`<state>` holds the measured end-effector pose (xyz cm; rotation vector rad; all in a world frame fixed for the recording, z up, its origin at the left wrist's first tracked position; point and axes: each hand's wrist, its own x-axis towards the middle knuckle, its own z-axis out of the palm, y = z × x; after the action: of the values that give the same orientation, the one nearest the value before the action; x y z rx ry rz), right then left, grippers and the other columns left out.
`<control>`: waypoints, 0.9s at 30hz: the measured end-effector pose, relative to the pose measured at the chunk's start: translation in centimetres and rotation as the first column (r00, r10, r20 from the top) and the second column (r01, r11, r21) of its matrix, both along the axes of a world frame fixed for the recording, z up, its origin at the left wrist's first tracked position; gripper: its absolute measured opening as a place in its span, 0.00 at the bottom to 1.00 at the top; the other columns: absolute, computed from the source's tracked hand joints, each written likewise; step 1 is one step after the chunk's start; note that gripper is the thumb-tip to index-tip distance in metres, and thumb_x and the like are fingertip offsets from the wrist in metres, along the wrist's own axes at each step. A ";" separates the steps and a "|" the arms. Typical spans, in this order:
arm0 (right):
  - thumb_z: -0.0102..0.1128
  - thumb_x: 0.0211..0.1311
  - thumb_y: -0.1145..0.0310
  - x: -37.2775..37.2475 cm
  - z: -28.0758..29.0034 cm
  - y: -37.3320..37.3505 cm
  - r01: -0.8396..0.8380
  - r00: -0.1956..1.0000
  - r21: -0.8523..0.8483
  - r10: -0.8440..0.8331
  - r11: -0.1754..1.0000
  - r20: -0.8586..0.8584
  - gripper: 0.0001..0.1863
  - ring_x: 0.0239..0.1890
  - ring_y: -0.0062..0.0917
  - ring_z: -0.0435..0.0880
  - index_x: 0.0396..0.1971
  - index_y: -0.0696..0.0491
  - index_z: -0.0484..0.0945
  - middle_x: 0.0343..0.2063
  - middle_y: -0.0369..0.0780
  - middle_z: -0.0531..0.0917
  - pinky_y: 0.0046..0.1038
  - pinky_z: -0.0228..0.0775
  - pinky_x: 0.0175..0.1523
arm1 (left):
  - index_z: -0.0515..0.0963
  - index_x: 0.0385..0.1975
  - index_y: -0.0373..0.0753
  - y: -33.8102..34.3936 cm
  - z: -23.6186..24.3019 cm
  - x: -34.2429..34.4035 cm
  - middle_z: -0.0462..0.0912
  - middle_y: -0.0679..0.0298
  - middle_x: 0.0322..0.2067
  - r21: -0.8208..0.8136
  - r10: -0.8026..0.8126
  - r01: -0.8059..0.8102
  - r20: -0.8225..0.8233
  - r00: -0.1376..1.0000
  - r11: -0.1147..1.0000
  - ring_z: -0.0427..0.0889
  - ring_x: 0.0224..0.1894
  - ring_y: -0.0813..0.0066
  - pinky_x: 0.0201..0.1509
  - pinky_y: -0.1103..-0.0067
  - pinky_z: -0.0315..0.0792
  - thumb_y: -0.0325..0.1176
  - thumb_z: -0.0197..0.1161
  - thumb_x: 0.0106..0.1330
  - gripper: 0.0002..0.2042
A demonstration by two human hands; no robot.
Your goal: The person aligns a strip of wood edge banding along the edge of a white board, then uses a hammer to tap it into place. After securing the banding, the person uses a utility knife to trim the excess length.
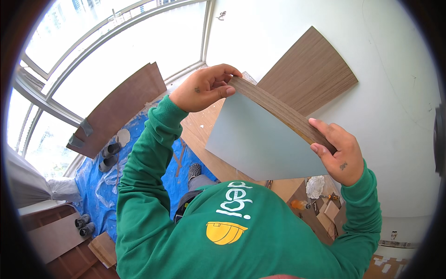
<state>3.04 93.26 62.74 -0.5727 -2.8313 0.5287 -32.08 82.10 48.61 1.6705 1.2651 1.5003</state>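
Sweatshirt: green (278,237), fills the lower middle at 6 o'clock, yellow hard-hat print (226,232) on the chest.
Right hand: (343,153), 3 o'clock; grip pinches the near-right end of the panel's edge, thumb on the near side, fingers over the far side.
Left hand: (204,88), 11 o'clock; grip pinches the panel's upper-left corner between thumb and curled fingers.
Panel: (253,142), just right of centre, held between both hands and tilted; pale grey face toward the wearer, wood-grain edge on top, sloping from 12 down to 3 o'clock. Whether its lower edge touches anything, can't tell.
Surface: wood-toned (197,123), behind and below the panel, visible from 10 round to 6 o'clock; small white flecks on it.
Clutter: 4 o'clock, crumpled white plastic (316,187), orange-handled tool (331,197) just beside it, wood offcuts (331,212) below.
Floor: blue sheet (100,183), 8 to 9 o'clock, dark clogs (108,162) on it.
Brown board: (118,109), 10 o'clock, tilted near the window (130,60).
Wood-grain board: (311,69), 1 to 2 o'clock, by the white wall (395,60).
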 end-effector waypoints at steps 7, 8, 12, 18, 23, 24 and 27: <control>0.70 0.60 0.77 0.1 -0.8 0.2 0.001 1.000 0.007 -0.001 1.000 0.005 0.29 0.26 0.30 0.72 0.63 0.51 0.79 0.26 0.41 0.75 0.32 0.70 0.34 | 0.74 0.60 0.34 0.1 0.2 -0.3 0.87 0.55 0.43 -0.004 -0.012 0.012 -0.023 1.000 1.000 0.87 0.48 0.71 0.55 0.75 0.82 0.33 0.65 0.75 0.18; 0.70 0.59 0.77 0.1 -0.9 0.2 0.024 1.000 0.011 -0.024 1.000 0.018 0.29 0.26 0.30 0.72 0.63 0.51 0.79 0.26 0.41 0.74 0.32 0.69 0.34 | 0.74 0.60 0.34 0.0 0.3 -0.3 0.87 0.55 0.43 -0.003 -0.012 0.012 -0.027 1.000 1.000 0.87 0.48 0.71 0.55 0.75 0.82 0.33 0.65 0.75 0.18; 0.72 0.59 0.76 0.2 -1.5 0.0 0.038 0.999 0.036 -0.038 0.999 0.000 0.29 0.25 0.31 0.72 0.62 0.50 0.80 0.25 0.40 0.73 0.32 0.69 0.33 | 0.74 0.60 0.34 -0.4 0.9 -0.4 0.86 0.55 0.43 -0.032 -0.004 0.002 -0.071 0.998 0.999 0.86 0.48 0.71 0.56 0.74 0.82 0.34 0.66 0.74 0.19; 0.72 0.59 0.74 0.3 -2.4 0.0 0.030 0.999 0.063 -0.027 0.998 -0.044 0.28 0.24 0.32 0.72 0.62 0.49 0.80 0.26 0.41 0.73 0.33 0.69 0.31 | 0.73 0.61 0.33 -0.9 2.8 -0.8 0.81 0.52 0.54 -0.144 -0.045 0.023 -0.149 0.988 0.989 0.83 0.53 0.71 0.61 0.72 0.80 0.27 0.65 0.72 0.19; 0.71 0.60 0.73 0.4 -2.5 -0.2 0.062 0.996 0.071 -0.057 0.996 -0.067 0.27 0.23 0.32 0.72 0.61 0.49 0.80 0.26 0.42 0.74 0.34 0.69 0.30 | 0.73 0.62 0.31 -0.9 4.1 -1.3 0.84 0.52 0.53 -0.221 -0.096 0.042 -0.242 0.966 0.974 0.84 0.54 0.69 0.64 0.71 0.79 0.23 0.63 0.71 0.20; 0.71 0.61 0.73 0.4 -2.4 -0.2 0.065 0.996 0.068 -0.061 0.996 -0.063 0.26 0.23 0.32 0.72 0.61 0.48 0.80 0.26 0.42 0.74 0.34 0.69 0.30 | 0.73 0.62 0.31 -0.8 4.3 -1.4 0.85 0.52 0.52 -0.233 -0.096 0.033 -0.265 0.960 0.972 0.85 0.54 0.69 0.63 0.71 0.80 0.23 0.64 0.71 0.20; 0.71 0.61 0.72 0.5 -2.1 -0.4 0.090 0.996 0.078 -0.088 0.993 -0.028 0.26 0.23 0.33 0.73 0.61 0.48 0.80 0.27 0.42 0.74 0.34 0.69 0.30 | 0.73 0.62 0.31 -0.6 4.6 -1.6 0.86 0.53 0.50 -0.246 -0.102 0.033 -0.275 0.956 0.969 0.86 0.54 0.69 0.63 0.71 0.80 0.23 0.65 0.70 0.21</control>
<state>3.50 92.81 60.64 -0.6686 -2.7740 0.4025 -33.66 81.45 53.24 1.7909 1.4568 1.0429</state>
